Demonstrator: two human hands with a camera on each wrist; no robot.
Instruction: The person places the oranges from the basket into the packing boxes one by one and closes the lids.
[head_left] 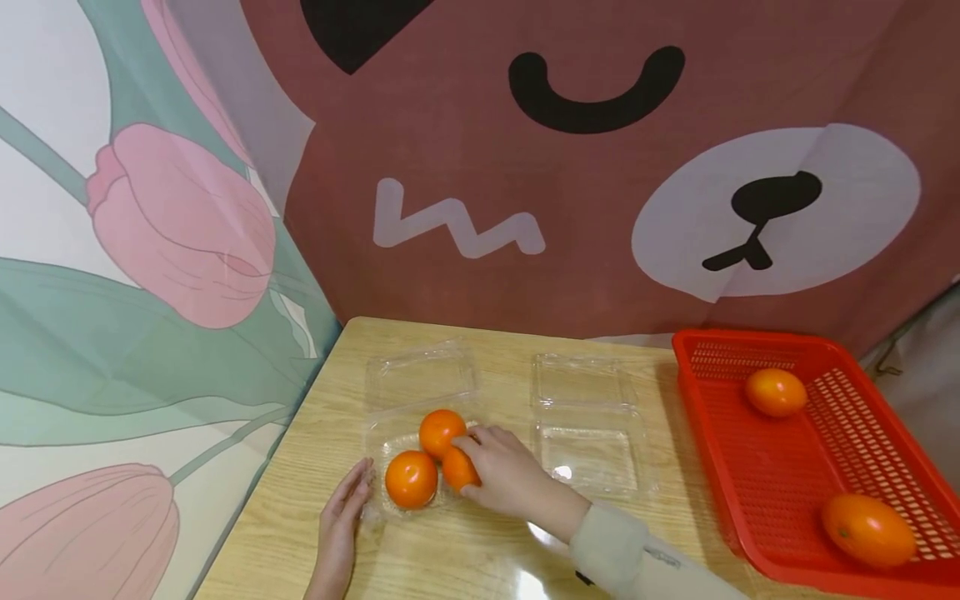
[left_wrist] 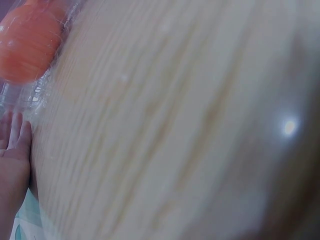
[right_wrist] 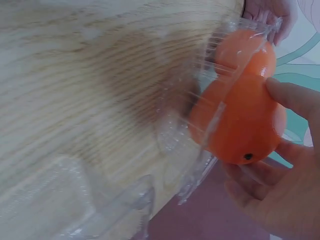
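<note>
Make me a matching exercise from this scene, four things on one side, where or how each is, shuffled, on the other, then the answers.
1. Right hand
2. Left hand
3. Basket
4. Table

A. Red, two orange fruits inside
B. Wood-grained, beneath two clear containers
C. Gripping an orange fruit
D. Beside the left edge of a container with fruit

Pairs: 1-C, 2-D, 3-A, 4-B

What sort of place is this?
Possibly a makeshift indoor work corner: a wood-grain table, cartoon-print cloth behind it, and a red basket holding orange fruit.
</note>
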